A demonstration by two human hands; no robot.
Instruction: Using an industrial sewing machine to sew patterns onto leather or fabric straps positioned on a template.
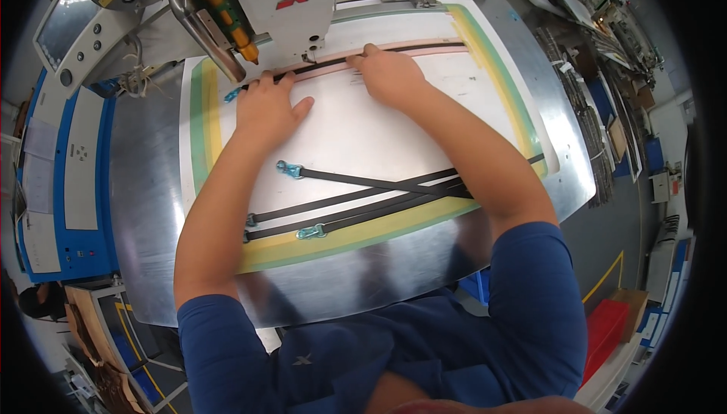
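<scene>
Head view: can see a black strap [420,47] running under the fingertips of the left hand [265,107] and the right hand [390,77], with a blue-covered clip [232,94] just left of the left hand. Looks thin, flat and nearly straight along a pink strip [453,51]. Wide at the left, thumb out; at the right, cannot tell whether pinching or pressing. Bare white board [356,134] nearer than both hands, then loose straps [344,180]; close beyond, a white machine head [288,5]; steel tabletop [144,187] edges well outside both hands.

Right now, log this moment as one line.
left hand: on black strap | right hand: on same strap | other straps: nearer the person, some crossing
</scene>
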